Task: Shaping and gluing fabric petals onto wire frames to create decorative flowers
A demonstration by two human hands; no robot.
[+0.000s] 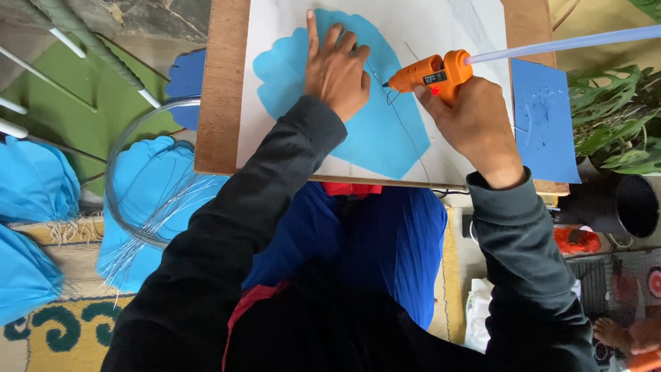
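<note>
A light blue scalloped petal-shaped sheet [385, 131] lies on a white board [441, 34] set on a wooden board [222, 89]. My left hand [336, 65] presses flat on the sheet, index finger stretched out, beside a thin wire [406, 127] running along the sheet's middle. My right hand [471, 120] grips an orange glue gun [434, 72] loaded with a clear glue stick [564, 43]. Its nozzle points left and touches the wire just right of my left hand.
A darker blue foam sheet [544, 120] lies at the board's right edge. Coiled wire [138, 200] and more light blue cut pieces [34, 186] sit at the left on a patterned rug [62, 331]. Green plant leaves [613, 117] and a black pot [637, 203] stand at the right.
</note>
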